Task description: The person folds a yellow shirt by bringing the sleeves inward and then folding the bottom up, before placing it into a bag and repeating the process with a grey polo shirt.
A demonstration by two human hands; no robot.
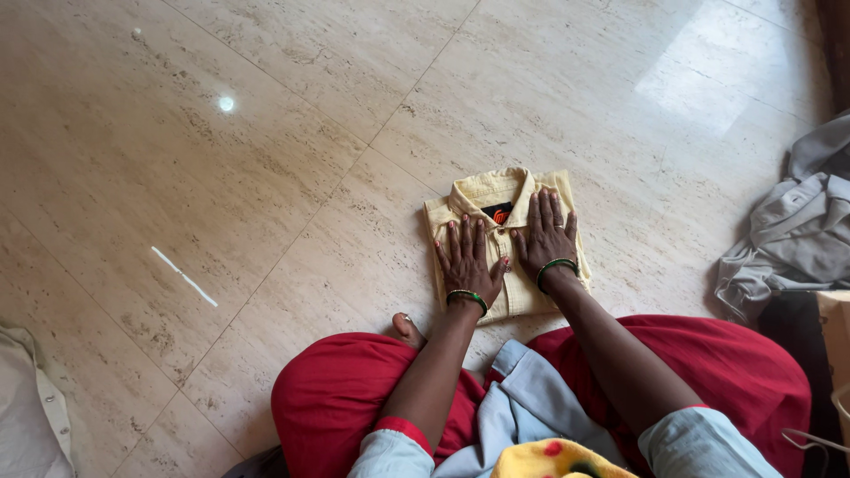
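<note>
A pale yellow collared shirt (482, 196), folded into a neat rectangle, lies on the beige stone floor (266, 177) in front of me. My left hand (467, 257) rests flat on its left half, fingers spread. My right hand (545, 232) lies flat on its right half beside the collar, fingers spread too. Each wrist wears a green bangle. Neither hand grips the cloth; both press down on it.
A heap of grey clothes (792, 235) lies at the right edge. A whitish garment (31, 407) shows at the lower left corner. My knees in red cloth (345, 389) and a bare toe (407, 329) sit close to the shirt.
</note>
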